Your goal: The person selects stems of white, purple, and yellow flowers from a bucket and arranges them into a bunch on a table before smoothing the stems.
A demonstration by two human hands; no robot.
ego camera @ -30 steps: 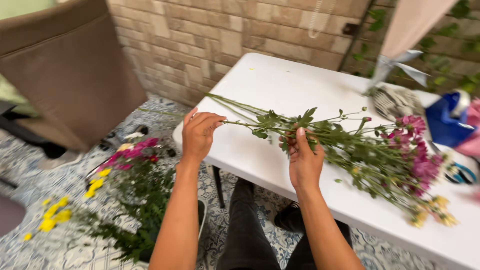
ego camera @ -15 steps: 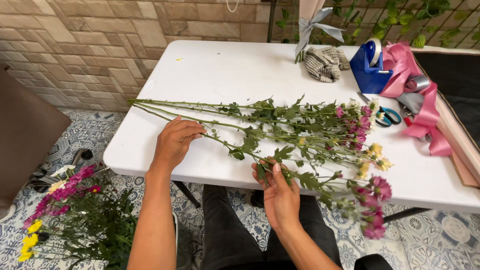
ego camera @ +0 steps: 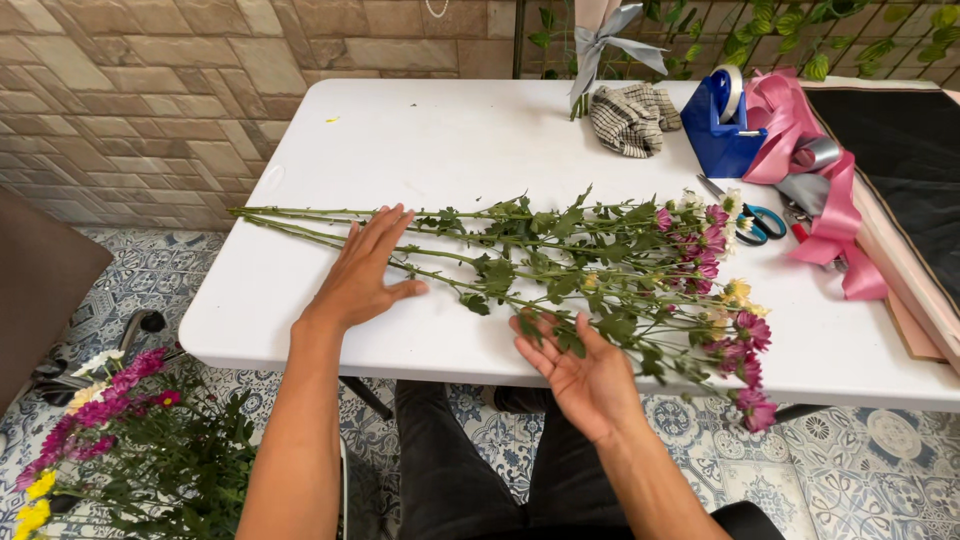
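Long green-stemmed flowers with pink, yellow and white blooms point(ego camera: 560, 265) spread flat across the white plastic table point(ego camera: 440, 140), long axis running left to right: cut stem ends toward the table's left edge, blooms toward its right, some heads hanging past the near edge. Left hand point(ego camera: 362, 272) laid palm down on the bare stems near that left edge, fingers straight and fanned, gripping nothing. Right hand point(ego camera: 585, 372) at the table's near edge, palm up, fingers loosely curled under the leafy middle, closed on nothing. Blue-handled scissors point(ego camera: 762, 222) partly hidden behind the blooms. Pink ribbon point(ego camera: 815, 165) right of the scissors, cut off toward the table's far right.
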